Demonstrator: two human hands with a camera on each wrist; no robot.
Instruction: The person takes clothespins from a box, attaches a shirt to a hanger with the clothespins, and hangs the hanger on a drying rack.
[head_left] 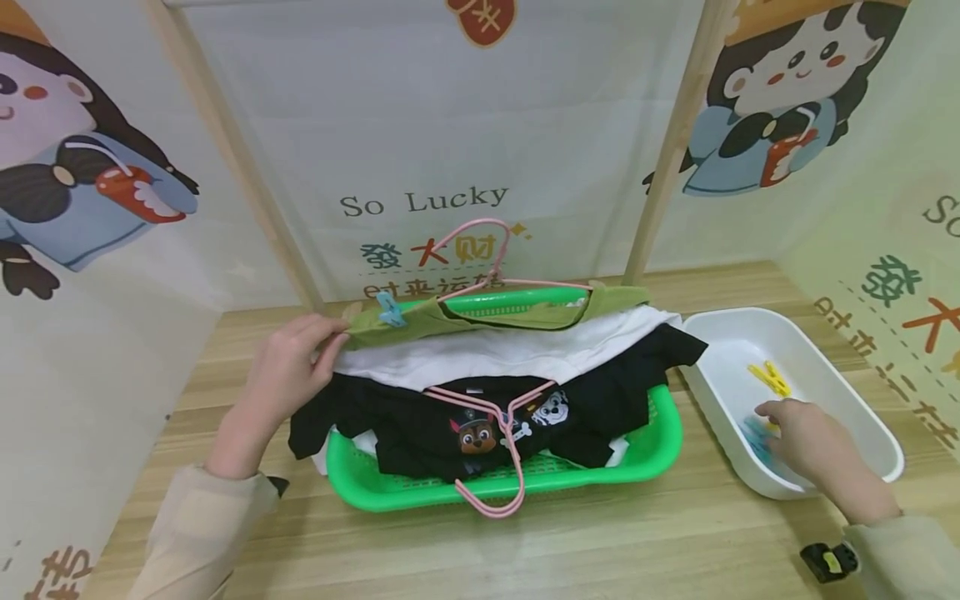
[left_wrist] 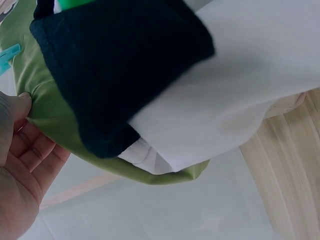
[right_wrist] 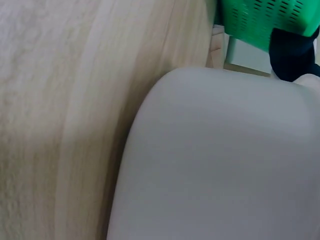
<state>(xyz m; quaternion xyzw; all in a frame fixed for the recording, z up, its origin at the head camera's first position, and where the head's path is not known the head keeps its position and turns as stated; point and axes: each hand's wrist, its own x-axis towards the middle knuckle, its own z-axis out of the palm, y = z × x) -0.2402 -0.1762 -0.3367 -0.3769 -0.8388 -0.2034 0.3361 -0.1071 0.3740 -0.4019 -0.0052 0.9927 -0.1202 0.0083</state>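
At the left shoulder of a green garment (head_left: 408,323), my left hand (head_left: 292,358) pinches the cloth between thumb and fingers. A blue clothespin (head_left: 390,308) is clipped on that shoulder, and a pink hanger (head_left: 495,279) rises from the neckline. In the left wrist view, the hand (left_wrist: 25,155) holds the green edge beside a dark sleeve (left_wrist: 120,75). My right hand (head_left: 813,442) reaches down into a white basin (head_left: 847,367), its fingers at some blue clothespins (head_left: 761,437); I cannot tell whether it grips one. Yellow clothespins (head_left: 770,379) lie farther back in the basin.
A green basket (head_left: 667,433) stands under the clothes. Over it lie a white garment (head_left: 480,354) and a black shirt (head_left: 420,421) with cartoon dogs, a pink hanger (head_left: 517,458) hooking over the basket's front. Wooden posts (head_left: 667,150) stand behind, against printed walls.
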